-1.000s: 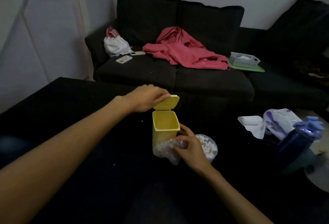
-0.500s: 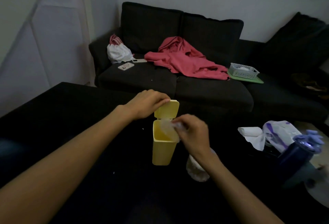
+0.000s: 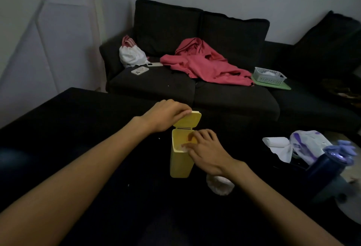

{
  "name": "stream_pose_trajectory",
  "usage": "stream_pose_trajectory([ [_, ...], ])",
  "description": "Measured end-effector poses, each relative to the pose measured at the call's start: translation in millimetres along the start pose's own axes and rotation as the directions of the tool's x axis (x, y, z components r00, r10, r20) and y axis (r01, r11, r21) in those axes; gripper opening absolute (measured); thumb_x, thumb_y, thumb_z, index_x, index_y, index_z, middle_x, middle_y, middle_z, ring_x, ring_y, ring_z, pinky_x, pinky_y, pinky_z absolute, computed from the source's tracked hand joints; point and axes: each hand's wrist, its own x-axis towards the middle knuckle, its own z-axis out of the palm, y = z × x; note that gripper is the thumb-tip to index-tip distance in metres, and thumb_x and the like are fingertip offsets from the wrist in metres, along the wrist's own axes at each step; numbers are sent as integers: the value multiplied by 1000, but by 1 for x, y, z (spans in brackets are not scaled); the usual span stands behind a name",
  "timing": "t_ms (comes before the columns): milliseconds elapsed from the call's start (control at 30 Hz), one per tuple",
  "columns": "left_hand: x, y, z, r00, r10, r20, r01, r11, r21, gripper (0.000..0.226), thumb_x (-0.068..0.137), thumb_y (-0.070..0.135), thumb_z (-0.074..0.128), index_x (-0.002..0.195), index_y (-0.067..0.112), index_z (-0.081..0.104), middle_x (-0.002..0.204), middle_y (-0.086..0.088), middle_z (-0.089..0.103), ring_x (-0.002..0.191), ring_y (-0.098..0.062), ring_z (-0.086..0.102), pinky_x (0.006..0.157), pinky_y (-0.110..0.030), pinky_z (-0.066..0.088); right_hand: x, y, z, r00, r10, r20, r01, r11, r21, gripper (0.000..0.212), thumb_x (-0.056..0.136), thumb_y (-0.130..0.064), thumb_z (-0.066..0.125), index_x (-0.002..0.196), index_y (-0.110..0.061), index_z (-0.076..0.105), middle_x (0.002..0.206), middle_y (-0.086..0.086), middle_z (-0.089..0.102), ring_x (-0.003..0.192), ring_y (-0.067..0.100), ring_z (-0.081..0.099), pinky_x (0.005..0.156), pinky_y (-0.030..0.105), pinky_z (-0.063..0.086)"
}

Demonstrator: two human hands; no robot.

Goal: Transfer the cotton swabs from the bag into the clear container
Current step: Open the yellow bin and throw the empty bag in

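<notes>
Yellow flip-top bin (image 3: 180, 162) stands mid-frame on the dark desk (image 3: 78, 128). Left hand (image 3: 166, 115) pinches its lid (image 3: 188, 119) open; right hand (image 3: 205, 151) pushes the crumpled bag (image 3: 184, 148) inside with relaxed fingers. The swab-filled clear container (image 3: 219, 185), under the right wrist, risks being knocked over.

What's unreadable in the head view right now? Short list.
- Inside of the yellow bin: the right hand covers its mouth, so the contents are hidden.
- Bag: only a pale scrap shows under the right fingers.
- Clear container: the right wrist covers its top; swab fill unreadable.
- Left hand: holds the lid; fingertips behind it are hidden.
</notes>
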Motion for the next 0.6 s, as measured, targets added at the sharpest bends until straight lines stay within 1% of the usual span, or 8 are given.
stream_pose_trajectory([
  [100,-3,1,-1,1000,11,16,-12,1000,6,33,100,33,41,126,23,58,116,2,65,103,-12,62,90,-37,50,10,-1,-6,995,64,-78,-61,997,44,35,98,-35,37,119,-22,62,116,2,53,109,19,46,92,32,31],
  [200,-2,3,1,999,23,26,-23,1000,8,33,100,33,41,126,23,58,117,4,65,105,-11,61,90,-34,49,18,1,-7,949,267,-166,-194,913,360,14,83,-30,66,96,-27,71,92,-4,68,90,14,63,73,28,46],
  [267,-2,4,3,1000,18,25,-19,1000,7,33,100,33,41,127,24,57,118,4,65,105,-11,61,90,-33,49,24,-3,-5,922,340,-183,-250,888,386,9,80,-28,70,88,-26,70,89,-3,69,87,16,65,72,29,50],
  [367,-1,5,5,1000,3,28,-3,1000,4,34,100,33,41,129,24,55,114,4,65,94,-3,59,81,-23,44,28,-8,0,963,252,-96,-218,936,277,20,93,-31,53,103,-19,66,97,2,68,90,19,63,82,33,48],
  [433,-5,5,7,1000,4,21,-4,1000,-11,34,99,33,41,129,24,55,112,5,66,88,2,55,78,-21,42,22,-5,-2,979,199,-38,-178,936,305,28,98,-31,43,113,-19,62,98,2,69,91,19,63,89,34,43],
  [467,-8,4,9,1000,6,19,-5,1000,-28,34,99,33,42,128,24,56,113,5,66,91,2,56,81,-23,45,15,-1,-3,983,183,-33,-160,921,354,28,98,-31,42,116,-21,61,100,1,68,91,17,63,87,34,44],
  [533,-17,4,15,999,17,41,-14,997,-75,34,98,34,43,128,25,56,120,5,64,105,-3,58,90,-31,49,-5,4,-3,979,175,-107,-110,888,446,25,96,-30,48,116,-27,63,100,-6,65,88,8,59,79,28,48],
  [600,-28,3,25,996,20,91,-9,994,-112,34,97,33,45,129,26,55,130,6,58,118,-6,53,99,-32,46,-27,8,4,925,265,-271,-97,856,507,21,93,-25,53,108,-29,66,94,-14,63,87,1,58,76,23,49],
])
